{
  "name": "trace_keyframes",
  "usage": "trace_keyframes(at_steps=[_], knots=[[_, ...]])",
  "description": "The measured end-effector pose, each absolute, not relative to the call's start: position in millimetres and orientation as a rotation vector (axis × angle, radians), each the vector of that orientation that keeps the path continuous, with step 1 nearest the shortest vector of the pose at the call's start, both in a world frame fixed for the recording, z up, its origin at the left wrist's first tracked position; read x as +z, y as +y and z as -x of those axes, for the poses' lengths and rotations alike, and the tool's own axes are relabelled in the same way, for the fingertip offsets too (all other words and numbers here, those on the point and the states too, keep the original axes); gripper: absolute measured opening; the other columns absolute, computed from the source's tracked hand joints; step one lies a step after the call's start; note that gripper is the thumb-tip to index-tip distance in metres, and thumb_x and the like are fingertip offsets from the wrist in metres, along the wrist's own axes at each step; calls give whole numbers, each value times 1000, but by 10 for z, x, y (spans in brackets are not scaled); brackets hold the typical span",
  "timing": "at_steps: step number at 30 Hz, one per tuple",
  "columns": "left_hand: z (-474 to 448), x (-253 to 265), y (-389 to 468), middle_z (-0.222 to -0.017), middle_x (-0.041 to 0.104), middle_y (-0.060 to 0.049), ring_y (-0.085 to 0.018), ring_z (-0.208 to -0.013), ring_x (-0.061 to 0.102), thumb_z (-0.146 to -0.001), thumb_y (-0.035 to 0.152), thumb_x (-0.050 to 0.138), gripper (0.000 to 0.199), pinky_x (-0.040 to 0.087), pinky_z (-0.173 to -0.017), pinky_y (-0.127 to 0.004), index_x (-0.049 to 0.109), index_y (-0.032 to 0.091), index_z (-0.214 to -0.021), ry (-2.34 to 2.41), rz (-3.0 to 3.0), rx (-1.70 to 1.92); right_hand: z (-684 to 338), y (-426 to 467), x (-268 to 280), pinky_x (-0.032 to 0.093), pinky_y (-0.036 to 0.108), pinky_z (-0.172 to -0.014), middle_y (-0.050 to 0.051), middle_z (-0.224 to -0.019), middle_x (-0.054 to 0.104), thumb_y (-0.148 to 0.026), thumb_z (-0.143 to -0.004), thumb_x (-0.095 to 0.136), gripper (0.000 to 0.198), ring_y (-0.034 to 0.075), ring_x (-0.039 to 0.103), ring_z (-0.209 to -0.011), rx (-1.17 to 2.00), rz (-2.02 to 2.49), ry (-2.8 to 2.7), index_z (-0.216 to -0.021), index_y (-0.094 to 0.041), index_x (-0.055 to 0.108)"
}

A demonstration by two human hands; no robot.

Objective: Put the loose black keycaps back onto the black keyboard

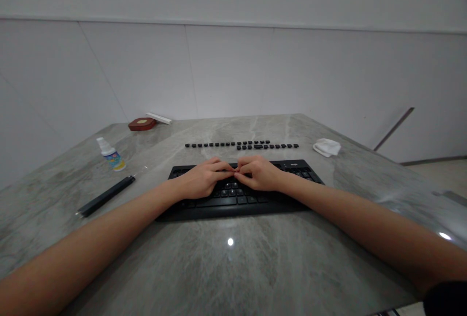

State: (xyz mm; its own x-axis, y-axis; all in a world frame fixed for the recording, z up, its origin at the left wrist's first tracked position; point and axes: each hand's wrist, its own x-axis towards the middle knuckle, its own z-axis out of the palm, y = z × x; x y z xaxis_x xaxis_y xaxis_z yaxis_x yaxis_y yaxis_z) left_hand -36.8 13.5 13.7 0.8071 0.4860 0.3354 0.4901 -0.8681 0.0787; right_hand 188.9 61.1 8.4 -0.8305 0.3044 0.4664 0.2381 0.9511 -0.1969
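A black keyboard (222, 202) lies on the grey marbled table, partly covered by my hands and forearms. Just in front of my fingers, some of its key places show bare mounts without caps. My left hand (203, 177) is over the left half, thumb and forefinger drawn together. Opposite it, my right hand (260, 174) curls in a pinch, and the fingertips of both hands meet above the middle of the keyboard. Whatever sits between them is too small to make out. Behind the keyboard, loose black keycaps (216, 144) stand in two rows.
Left of the keyboard are a small spray bottle (112, 155) and a dark bar-shaped object (106, 196). A reddish-brown case (141, 124) and a white strip (159, 118) lie at the back left. To the right is a crumpled white cloth (327, 147). A wall rises behind the table.
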Motion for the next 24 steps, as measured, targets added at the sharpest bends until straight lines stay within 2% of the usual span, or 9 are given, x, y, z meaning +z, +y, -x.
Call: trace_keyframes(at_steps=[7,12,24], knots=[[370,124,163,-117,58,-9,-21,-107,52,-79,-2,38,55,48,-94,-40,56,18,-126,-844,3001,-562,-1881,627,98,41,23,-60,3,-69,61,-20,-88,54,28,10,53,-59,261,471,-2561,-65,-14,68],[360,141,143,-117,58,-10,-22,-106,52,-81,-1,38,51,48,-93,-41,57,16,-125,-832,2987,-518,-1878,583,72,42,25,-61,5,-71,62,-19,-88,52,27,11,54,-61,152,444,-2584,-67,-13,68],[345,169,125,-118,58,-11,-23,-107,51,-74,-3,39,54,49,-93,-41,57,15,-122,-803,2945,-458,-1874,496,14,45,25,-65,6,-75,64,-19,-89,51,27,12,57,-65,79,496,-2542,-71,-14,69]])
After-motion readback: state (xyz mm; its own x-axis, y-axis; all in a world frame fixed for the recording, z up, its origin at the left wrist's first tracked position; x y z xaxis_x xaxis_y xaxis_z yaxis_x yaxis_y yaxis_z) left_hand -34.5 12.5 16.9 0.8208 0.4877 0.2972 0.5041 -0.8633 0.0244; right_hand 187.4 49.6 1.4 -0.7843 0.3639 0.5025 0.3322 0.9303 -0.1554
